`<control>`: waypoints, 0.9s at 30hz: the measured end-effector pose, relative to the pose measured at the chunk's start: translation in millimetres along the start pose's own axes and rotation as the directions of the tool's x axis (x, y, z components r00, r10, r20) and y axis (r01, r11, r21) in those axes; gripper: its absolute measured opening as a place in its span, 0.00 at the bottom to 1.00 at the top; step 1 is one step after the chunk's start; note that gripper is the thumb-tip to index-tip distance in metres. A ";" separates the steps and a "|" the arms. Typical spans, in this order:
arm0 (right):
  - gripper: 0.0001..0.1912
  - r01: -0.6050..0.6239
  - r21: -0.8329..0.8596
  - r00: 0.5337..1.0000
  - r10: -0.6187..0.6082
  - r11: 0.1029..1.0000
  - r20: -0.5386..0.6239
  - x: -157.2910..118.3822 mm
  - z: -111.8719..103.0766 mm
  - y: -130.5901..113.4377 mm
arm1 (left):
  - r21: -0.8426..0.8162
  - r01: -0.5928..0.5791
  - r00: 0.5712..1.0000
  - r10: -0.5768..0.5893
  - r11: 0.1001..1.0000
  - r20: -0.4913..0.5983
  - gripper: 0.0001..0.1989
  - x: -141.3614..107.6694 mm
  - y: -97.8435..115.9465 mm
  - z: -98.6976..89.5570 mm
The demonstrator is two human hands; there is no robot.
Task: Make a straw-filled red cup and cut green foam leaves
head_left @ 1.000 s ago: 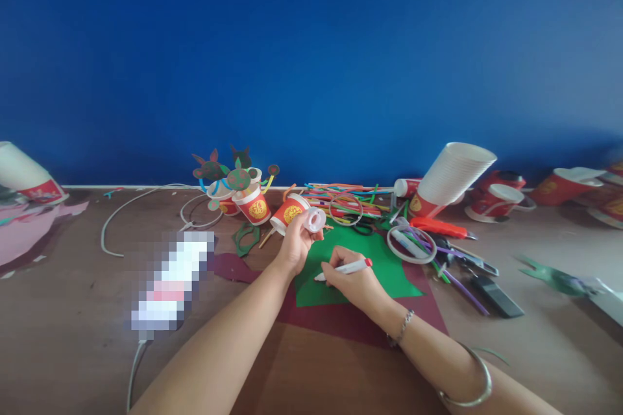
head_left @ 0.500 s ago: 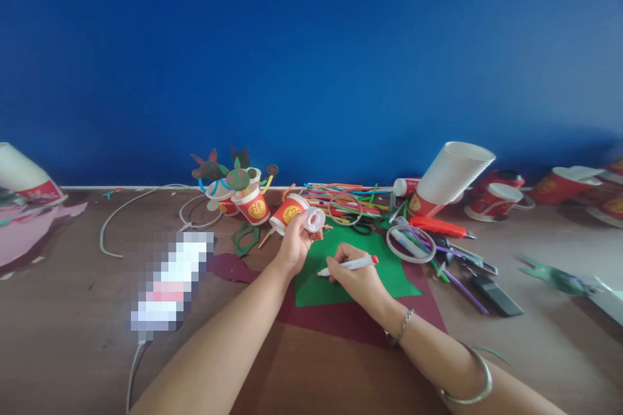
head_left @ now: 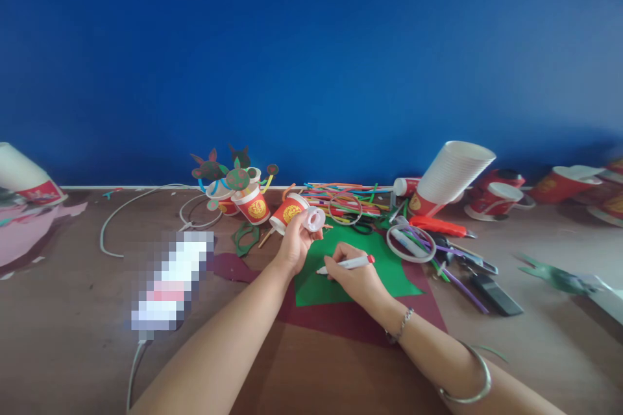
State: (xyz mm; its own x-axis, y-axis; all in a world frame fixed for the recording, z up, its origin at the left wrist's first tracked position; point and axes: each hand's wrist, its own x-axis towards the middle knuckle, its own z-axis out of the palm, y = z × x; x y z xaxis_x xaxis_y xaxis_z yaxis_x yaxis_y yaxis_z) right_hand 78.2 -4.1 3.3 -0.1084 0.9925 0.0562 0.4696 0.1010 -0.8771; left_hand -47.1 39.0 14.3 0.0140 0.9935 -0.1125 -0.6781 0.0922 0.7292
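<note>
My left hand (head_left: 293,248) grips a small translucent white ring (head_left: 315,220) with a round hole, perhaps a tape roll. Its fingers are closed round the ring, above the far left part of a green paper sheet (head_left: 384,275). My right hand (head_left: 353,275) pinches a white marker pen (head_left: 354,263) with a red end, its tip pointing left, low over the green sheet; I cannot tell if it touches. Beneath the green sheet lies a dark red sheet (head_left: 341,324). Behind my left hand a red paper cup (head_left: 291,209) lies tipped over.
Paper cups with cut-out animal heads (head_left: 238,178) stand at the back left. A leaning cup stack (head_left: 450,175), an orange cutter (head_left: 440,227) and pliers (head_left: 555,277) are to the right. A blurred lit device (head_left: 170,285) with a cable lies on the left.
My right hand and the marker have shifted very slightly left over the green sheet. The left hand keeps its place with the ring.
</note>
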 end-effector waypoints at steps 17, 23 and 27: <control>0.09 -0.037 0.034 0.999 0.037 0.999 0.005 -0.6 -0.9 -2.1 | -0.015 0.010 1.000 -0.010 1.000 -0.008 0.13 0.1 -0.5 -0.8; 0.09 -0.047 0.078 0.998 0.045 0.996 0.037 -0.3 -1.0 -0.4 | -0.020 0.016 1.000 -0.016 1.000 -0.017 0.13 0.1 -0.1 -0.5; 0.09 -0.041 0.073 0.997 0.037 0.997 0.061 -1.6 -1.4 -2.1 | -0.021 0.005 1.000 -0.005 1.000 -0.011 0.12 0.5 -0.6 -1.0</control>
State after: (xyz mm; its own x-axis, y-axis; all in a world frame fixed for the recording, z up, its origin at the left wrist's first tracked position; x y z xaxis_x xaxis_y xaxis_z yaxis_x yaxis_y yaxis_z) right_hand 78.6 -5.8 5.7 -0.1442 0.9895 -0.0049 0.4089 0.0551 -0.9109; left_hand -47.4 39.4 13.2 0.0091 0.9923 -0.1237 -0.6931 0.0954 0.7145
